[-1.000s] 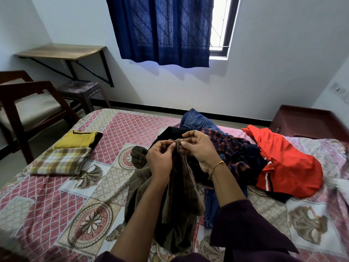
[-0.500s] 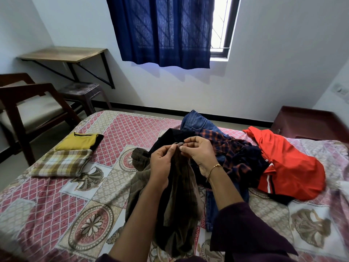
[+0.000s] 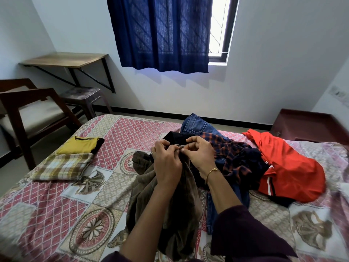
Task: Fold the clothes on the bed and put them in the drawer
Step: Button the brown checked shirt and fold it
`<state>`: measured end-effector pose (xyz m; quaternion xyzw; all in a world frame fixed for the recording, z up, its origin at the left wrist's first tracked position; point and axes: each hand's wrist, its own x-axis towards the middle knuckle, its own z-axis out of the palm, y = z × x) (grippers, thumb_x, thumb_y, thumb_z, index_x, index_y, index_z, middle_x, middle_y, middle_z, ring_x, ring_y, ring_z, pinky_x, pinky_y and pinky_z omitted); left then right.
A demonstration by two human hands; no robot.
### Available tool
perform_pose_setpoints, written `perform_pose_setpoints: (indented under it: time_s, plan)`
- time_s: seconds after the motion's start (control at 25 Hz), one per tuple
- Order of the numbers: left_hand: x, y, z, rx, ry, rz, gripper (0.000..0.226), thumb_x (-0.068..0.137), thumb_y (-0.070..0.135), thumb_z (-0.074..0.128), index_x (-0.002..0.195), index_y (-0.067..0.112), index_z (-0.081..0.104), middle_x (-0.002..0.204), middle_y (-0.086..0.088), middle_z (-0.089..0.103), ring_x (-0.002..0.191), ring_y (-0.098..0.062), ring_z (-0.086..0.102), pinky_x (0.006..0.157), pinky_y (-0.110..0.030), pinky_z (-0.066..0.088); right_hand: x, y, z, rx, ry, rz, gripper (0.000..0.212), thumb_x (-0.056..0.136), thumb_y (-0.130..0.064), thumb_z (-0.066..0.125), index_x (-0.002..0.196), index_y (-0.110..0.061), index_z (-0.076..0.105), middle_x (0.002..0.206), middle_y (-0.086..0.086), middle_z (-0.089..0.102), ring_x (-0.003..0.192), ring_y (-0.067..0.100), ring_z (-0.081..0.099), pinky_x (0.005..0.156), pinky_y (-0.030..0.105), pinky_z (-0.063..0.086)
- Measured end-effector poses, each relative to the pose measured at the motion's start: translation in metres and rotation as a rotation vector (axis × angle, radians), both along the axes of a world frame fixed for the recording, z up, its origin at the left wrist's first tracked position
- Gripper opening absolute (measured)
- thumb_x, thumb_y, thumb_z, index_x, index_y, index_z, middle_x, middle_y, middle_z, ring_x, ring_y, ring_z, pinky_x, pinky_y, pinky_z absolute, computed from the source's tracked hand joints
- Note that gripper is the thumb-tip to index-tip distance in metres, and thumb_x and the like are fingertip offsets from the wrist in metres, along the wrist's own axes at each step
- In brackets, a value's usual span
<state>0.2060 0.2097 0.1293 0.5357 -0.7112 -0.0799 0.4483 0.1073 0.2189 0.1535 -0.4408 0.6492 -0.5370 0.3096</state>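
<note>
Head view
Left hand: pinches top edge of brown garment.
Right hand: pinches same edge, touching left hand.
Brown garment: hangs over bed near edge.
Unfolded pile: bed middle.
Folded pieces: bed left edge.

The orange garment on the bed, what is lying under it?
A dark cloth sticks out under the lower edge of the orange garment, on the patterned bedsheet. The rest beneath is covered.
</note>
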Motion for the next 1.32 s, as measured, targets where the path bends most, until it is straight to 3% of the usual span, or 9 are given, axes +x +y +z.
perform_pose_setpoints:
  time_s: [0.28,0.44,0.52,0.64,0.8,1.0,1.08,1.16,1.32]
  plan:
    - [0.002,-0.003,0.017,0.423,0.075,0.098,0.016,0.094,0.014,0.051,0.094,0.003,0.062,0.116,-0.007,0.041,0.111,-0.023,0.039,0.089,-0.028,0.039,0.011,0.002,-0.002,-0.150,0.059,0.064,0.030,0.074,0.008,0.069,0.075,-0.020,0.056,0.070,-0.003,0.061,0.067,0.007,0.058,0.073,0.020,0.053]
    - [0.011,-0.007,0.034,1.048,1.032,-0.245,0.027,0.098,0.004,0.040,0.079,0.008,0.060,0.071,-0.008,0.068,0.066,-0.016,0.066,0.065,-0.025,0.056,0.008,0.005,-0.006,-0.175,-0.277,0.157,0.031,0.079,0.015,0.061,0.073,-0.013,0.051,0.071,0.000,0.058,0.067,0.005,0.059,0.074,0.019,0.052]
    - [0.022,-0.002,0.037,1.199,1.195,-0.422,0.030,0.100,0.005,0.033,0.086,0.006,0.059,0.060,-0.004,0.067,0.055,-0.012,0.066,0.055,-0.021,0.055,0.004,0.007,-0.009,-0.184,-0.587,0.282,0.030,0.081,0.019,0.055,0.074,-0.010,0.048,0.070,0.000,0.057,0.067,0.006,0.060,0.070,0.018,0.052]
    - [0.024,0.003,0.036,1.152,1.116,-0.440,0.027,0.100,0.005,0.034,0.086,0.005,0.058,0.059,-0.004,0.066,0.051,-0.010,0.064,0.050,-0.019,0.053,0.002,0.005,-0.015,-0.160,-0.718,0.334,0.026,0.082,0.015,0.055,0.076,-0.009,0.052,0.071,-0.001,0.059,0.073,0.011,0.057,0.070,0.019,0.052]
    - [0.024,-0.012,0.031,1.005,1.228,-0.299,0.017,0.098,0.007,0.044,0.085,0.007,0.055,0.073,-0.010,0.062,0.061,-0.017,0.062,0.054,-0.025,0.056,0.013,0.003,-0.010,-0.175,-0.126,0.210,0.017,0.080,-0.003,0.070,0.077,-0.016,0.059,0.079,0.001,0.056,0.074,0.009,0.053,0.073,0.021,0.047]
    - [0.029,-0.021,0.038,0.956,1.455,-0.346,0.016,0.093,0.001,0.048,0.082,0.011,0.052,0.059,-0.004,0.067,0.050,-0.012,0.065,0.048,-0.022,0.055,0.006,0.007,-0.012,-0.166,0.165,0.279,0.033,0.080,-0.008,0.072,0.111,-0.010,0.063,0.102,0.003,0.065,0.093,0.012,0.062,0.089,0.025,0.052]
    - [0.029,-0.015,0.038,0.902,1.379,-0.333,0.022,0.091,-0.007,0.047,0.079,0.011,0.052,0.058,-0.004,0.066,0.047,-0.010,0.063,0.046,-0.019,0.053,0.005,0.010,-0.013,-0.195,0.002,0.167,0.022,0.085,0.000,0.062,0.106,-0.005,0.066,0.096,0.006,0.069,0.089,0.015,0.064,0.086,0.029,0.054]
    - [0.033,-0.011,0.037,0.807,1.235,-0.269,0.028,0.090,-0.010,0.048,0.072,0.010,0.055,0.060,-0.005,0.065,0.050,-0.011,0.063,0.050,-0.020,0.054,0.007,0.013,-0.010,-0.154,-0.453,0.174,0.020,0.090,0.005,0.051,0.100,-0.002,0.067,0.089,0.007,0.070,0.084,0.015,0.067,0.080,0.025,0.056]
    - [0.034,0.002,0.029,0.655,0.810,-0.249,0.022,0.092,0.000,0.051,0.081,0.013,0.064,0.084,-0.007,0.066,0.082,-0.022,0.063,0.073,-0.031,0.054,0.003,0.017,-0.004,-0.058,-0.942,0.222,0.023,0.095,0.000,0.042,0.096,-0.003,0.065,0.079,0.008,0.072,0.072,0.017,0.070,0.070,0.028,0.057]
